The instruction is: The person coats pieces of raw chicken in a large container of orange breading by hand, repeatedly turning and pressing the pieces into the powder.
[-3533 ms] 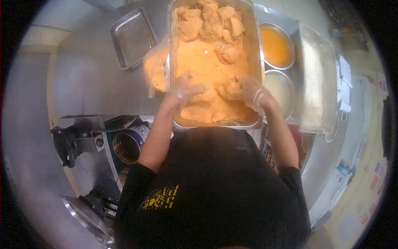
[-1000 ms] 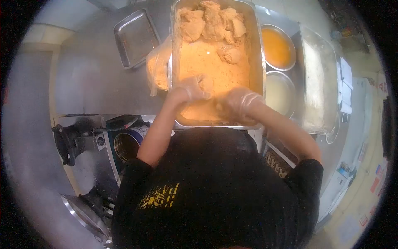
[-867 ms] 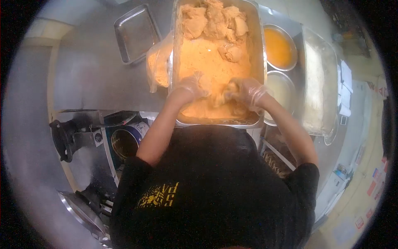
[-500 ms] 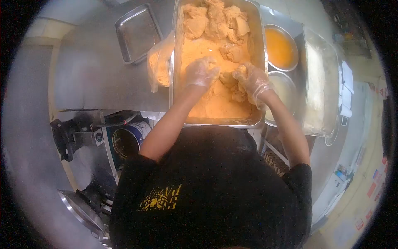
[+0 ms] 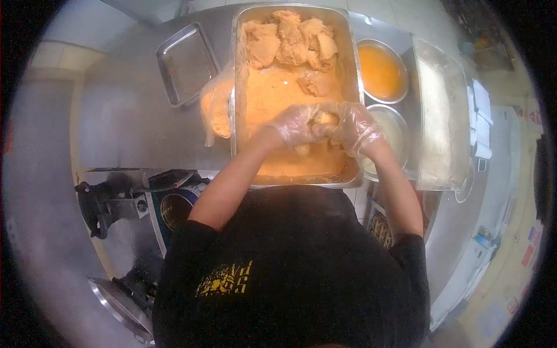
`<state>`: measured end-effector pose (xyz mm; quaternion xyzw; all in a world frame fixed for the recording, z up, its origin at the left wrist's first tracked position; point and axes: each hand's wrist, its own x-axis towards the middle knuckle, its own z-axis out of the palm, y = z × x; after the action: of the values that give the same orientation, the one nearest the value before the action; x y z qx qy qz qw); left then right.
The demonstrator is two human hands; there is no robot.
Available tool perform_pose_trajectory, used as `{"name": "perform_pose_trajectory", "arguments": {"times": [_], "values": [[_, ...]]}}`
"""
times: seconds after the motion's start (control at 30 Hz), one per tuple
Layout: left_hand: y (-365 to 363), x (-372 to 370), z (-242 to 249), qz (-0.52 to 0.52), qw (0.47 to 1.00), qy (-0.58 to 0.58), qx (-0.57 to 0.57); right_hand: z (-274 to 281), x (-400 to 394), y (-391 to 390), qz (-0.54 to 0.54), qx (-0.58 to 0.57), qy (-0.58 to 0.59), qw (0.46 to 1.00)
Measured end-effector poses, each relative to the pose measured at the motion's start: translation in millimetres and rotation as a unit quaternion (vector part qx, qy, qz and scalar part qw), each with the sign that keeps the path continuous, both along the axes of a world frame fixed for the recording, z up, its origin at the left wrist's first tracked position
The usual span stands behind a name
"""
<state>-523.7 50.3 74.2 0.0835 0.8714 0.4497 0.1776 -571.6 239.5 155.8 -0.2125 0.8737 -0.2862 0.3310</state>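
Observation:
A deep metal tray (image 5: 233, 110) holds orange seasoned flour (image 5: 270, 95). Several large coated chunks that look like raw meat (image 5: 290, 40) are heaped at its far end, and a single coated chunk (image 5: 313, 84) lies nearer. Above the near half, my left hand (image 5: 297, 124) and my right hand (image 5: 355, 129), both in clear plastic gloves, come together around a flour-coated piece of meat (image 5: 326, 119). Fingers of both hands are closed on it, and the gloves partly hide its shape.
To the right stand a bowl of orange liquid (image 5: 380, 72), a bowl of pale contents (image 5: 390, 136) and a clear bin of white flour (image 5: 435, 116). A plastic bag of orange flour (image 5: 214, 110) touches the tray's left side. Farther left is a shallow metal tray (image 5: 187, 64).
My hands were apart low in the flour, the right one at coated chunks. Now they have met and lifted around one piece. The view has shifted slightly.

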Motion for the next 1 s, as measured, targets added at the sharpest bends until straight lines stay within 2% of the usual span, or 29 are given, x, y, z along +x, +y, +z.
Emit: {"name": "perform_pose_trajectory", "arguments": {"times": [0.03,0.1,0.2,0.27,0.33,0.37,0.4,0.47,0.53,0.57,0.6,0.63,0.67,0.7,0.77,0.83,0.93,1.0], "values": [[-0.2,-4.3,9.7,-0.016,0.994,-0.067,-0.083,5.1,-0.6,-3.8,-0.010,-0.007,-0.023,1.000],[-14.8,-6.8,12.1,0.053,0.992,-0.108,0.041,10.7,-3.9,-8.7,-0.074,-0.024,-0.052,0.996],[-40.8,-25.0,-14.6,0.153,0.966,-0.119,0.174,-20.8,-45.2,-8.7,-0.029,-0.090,0.107,0.990],[-46.3,-45.3,14.4,0.283,0.958,0.000,0.046,-7.5,-75.2,-27.0,-0.088,-0.065,0.109,0.988],[-61.2,-76.2,22.6,0.327,0.931,-0.039,-0.158,-20.6,-114.3,-34.5,-0.064,-0.090,0.241,0.964],[-60.2,-70.4,20.2,0.339,0.930,-0.040,-0.138,-34.1,-123.3,-25.2,0.032,-0.032,0.382,0.923],[-58.8,-63.2,15.2,0.352,0.928,-0.038,-0.116,-55.5,-131.3,-10.0,0.127,0.026,0.512,0.849],[-58.1,-61.9,-9.9,0.322,0.930,-0.089,-0.153,-67.5,-123.0,-9.9,0.159,0.149,0.469,0.856],[-52.3,-50.2,-34.9,0.219,0.941,-0.155,-0.206,-58.7,-78.4,-33.9,0.201,0.279,0.250,0.905],[-45.1,-29.4,-36.0,0.160,0.952,-0.167,-0.202,-69.1,-63.2,-36.9,0.229,0.247,0.199,0.920],[-34.3,-13.0,-28.7,0.074,0.956,-0.134,-0.250,-79.4,-48.0,-39.9,0.253,0.216,0.142,0.932],[-20.7,-1.3,-16.4,-0.012,0.951,-0.099,-0.294,-110.6,-32.3,-37.5,0.194,0.080,0.076,0.975],[-12.5,4.1,-11.0,-0.099,0.935,-0.064,-0.334,-135.1,-15.4,-34.8,0.195,0.054,0.222,0.954],[-7.9,14.0,-30.7,-0.102,0.925,-0.040,-0.364,-157.4,6.8,-31.1,0.190,0.025,0.358,0.914],[-1.4,31.5,-81.2,-0.106,0.899,0.016,-0.426,-154.7,23.2,-31.5,0.210,0.058,0.401,0.890],[-6.3,25.7,-56.3,-0.114,0.924,-0.022,-0.365,-112.0,17.2,-39.9,0.261,0.177,0.211,0.925],[-8.4,39.4,-40.0,-0.120,0.942,-0.106,-0.296,-99.0,11.6,-36.5,0.298,0.249,0.010,0.921],[-10.8,48.5,-41.3,-0.086,0.954,-0.120,-0.262,-100.6,30.3,-32.4,0.256,0.233,0.074,0.935]]}}
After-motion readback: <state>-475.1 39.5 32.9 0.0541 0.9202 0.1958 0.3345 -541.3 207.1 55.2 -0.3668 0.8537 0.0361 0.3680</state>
